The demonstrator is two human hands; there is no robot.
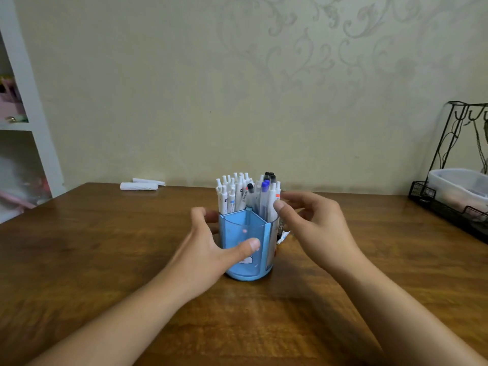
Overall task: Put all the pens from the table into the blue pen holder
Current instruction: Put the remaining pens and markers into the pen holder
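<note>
- Both hands flank the blue pen holder, which stands upright on the wooden table and serves as the landmark for everything below.
- Left hand: it wraps the holder's left side, thumb laid across the near blue face and the other fingers curling round behind the left wall, so it grips the holder.
- Right hand: it is raised just right of the holder with fingers spread and loosely bent; the thumb tip sits close against the pens at the holder's right rim. It grasps nothing that can be seen, though whether the thumb actually touches a pen cannot be told.
- Pens: a dense bunch stands upright in the holder's rear compartments, mostly white, with a few black-capped and blue-capped ones toward the right. The near blue compartment shows no pens above its rim.
- Low on the holder's right side, behind the right hand, a bit of white and dark is showing; it is too hidden to identify.
- Far behind the holder and to its left, by the wall, lie white paper rolls.
- Well to the holder's right, at the table's edge, stands a black wire rack with a clear plastic box in it.
- Far left of the holder, off the table, is a white shelf with blurred pink things on it.
</note>
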